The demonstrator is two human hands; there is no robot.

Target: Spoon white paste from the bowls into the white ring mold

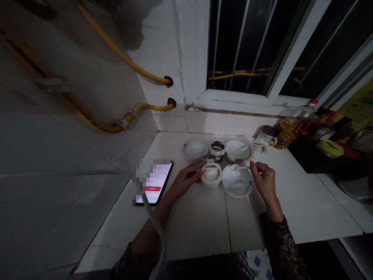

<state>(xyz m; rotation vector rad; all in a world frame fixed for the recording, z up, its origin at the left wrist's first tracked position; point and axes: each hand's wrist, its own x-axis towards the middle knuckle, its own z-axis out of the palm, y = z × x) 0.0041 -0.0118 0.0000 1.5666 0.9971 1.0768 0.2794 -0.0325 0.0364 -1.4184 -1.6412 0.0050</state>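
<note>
My left hand (185, 179) grips the side of a clear jar (211, 175), which has a wide white rim and pale contents. My right hand (264, 179) pinches the handle of a small white spoon (244, 167), whose bowl end reaches over a white bowl (237, 189) holding white powder. The bowl stands right next to the jar. Beyond them stand a dark-filled jar (217, 149), a second white bowl (236, 151), a third white bowl (194, 147) and a small clear jar (258, 147).
A smartphone (154, 182) with a partly blurred screen lies left of my left hand. A pink-trimmed mug (267, 134) and a bottle of yellow cooking oil (291, 130) stand at the back right by a black tray (303, 159). Yellow gas hoses (122, 54) run along the tiled wall.
</note>
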